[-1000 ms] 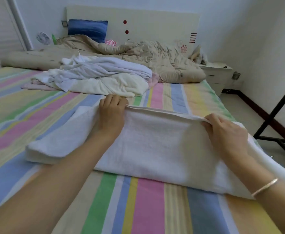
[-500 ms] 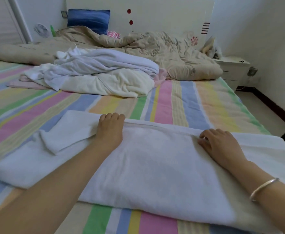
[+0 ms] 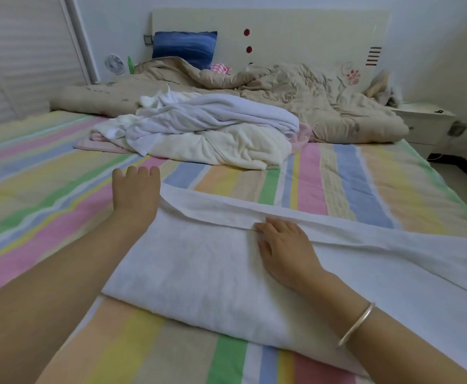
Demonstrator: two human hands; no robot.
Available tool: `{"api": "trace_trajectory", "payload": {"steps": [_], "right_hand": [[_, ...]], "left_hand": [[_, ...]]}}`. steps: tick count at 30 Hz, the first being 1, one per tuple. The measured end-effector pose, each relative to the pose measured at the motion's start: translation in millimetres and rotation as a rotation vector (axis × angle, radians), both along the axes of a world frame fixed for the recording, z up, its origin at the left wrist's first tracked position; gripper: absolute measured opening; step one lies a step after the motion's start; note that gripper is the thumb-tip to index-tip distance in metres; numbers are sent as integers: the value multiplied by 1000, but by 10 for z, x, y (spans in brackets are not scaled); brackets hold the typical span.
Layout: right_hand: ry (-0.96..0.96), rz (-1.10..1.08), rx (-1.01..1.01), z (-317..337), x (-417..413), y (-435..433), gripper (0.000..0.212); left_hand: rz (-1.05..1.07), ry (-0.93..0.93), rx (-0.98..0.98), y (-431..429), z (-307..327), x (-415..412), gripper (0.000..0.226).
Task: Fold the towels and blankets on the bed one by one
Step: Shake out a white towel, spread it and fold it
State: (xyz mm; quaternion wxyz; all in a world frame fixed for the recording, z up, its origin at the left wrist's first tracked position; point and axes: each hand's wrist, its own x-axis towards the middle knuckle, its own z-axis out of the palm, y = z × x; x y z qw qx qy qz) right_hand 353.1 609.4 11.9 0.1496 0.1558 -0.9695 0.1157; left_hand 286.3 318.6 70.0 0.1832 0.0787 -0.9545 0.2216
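A white towel point(image 3: 199, 270), folded lengthwise, lies across the near part of the striped bed point(image 3: 46, 195). My left hand point(image 3: 136, 194) rests at the towel's far left corner with its fingers stretched out over the sheet. My right hand point(image 3: 284, 246) presses flat on the towel, fingertips at its doubled far edge; a bangle is on that wrist. Neither hand grips anything. Further up the bed sits a crumpled pile of white and cream towels and blankets point(image 3: 215, 131).
A rumpled beige quilt point(image 3: 304, 90) and a blue pillow point(image 3: 184, 47) lie against the headboard point(image 3: 296, 34). A white nightstand point(image 3: 426, 119) stands at the right of the bed, with floor beside it. A slatted wardrobe door point(image 3: 19, 56) is on the left.
The towel's far edge was lowered onto the bed. My left hand moved out to the far left corner; my right hand slid left along the far edge. The loose left flap is no longer seen.
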Motion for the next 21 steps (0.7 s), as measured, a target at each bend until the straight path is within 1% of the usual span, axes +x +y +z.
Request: {"api": "trace_trajectory", "payload": {"steps": [2,3,5,7,9,11,12,13,14,16,19,21], "right_hand": [[-125,-40,58,25,-31,-90,57],[-173,-60,72,36,-52,-102,60],[-199,-73,97,39,-109,-107,52],[-142,-72,101,64,-153,-94,49],[-103,-108,63,118,-245,-90,53],[-43,-174,81,177,-359,-96,49],[13,-209,157,196,-418,-113,43],[76,-252,257,208,-470,-120,36],[122,-296,347,219,-512,-126,30],[149,-364,409,254,-543,-123,26],[77,-360,307,199,-565,-103,21],[27,-284,234,132,-524,-70,16]], "left_hand": [[9,-46,214,-139,-51,-57,37],[11,-70,359,-171,-109,-66,38],[26,-129,601,-194,-262,-44,44],[51,-129,719,-176,-401,-2,49],[78,-14,787,-144,-459,47,49],[46,148,750,-109,-482,71,38],[12,170,698,-108,-492,61,28],[-32,142,654,-103,-505,44,22],[-82,86,620,-109,-543,7,25],[-158,-39,610,-129,-612,-51,36],[-202,-114,597,-156,-681,-106,50],[-128,-218,518,-119,-692,-108,55]]}}
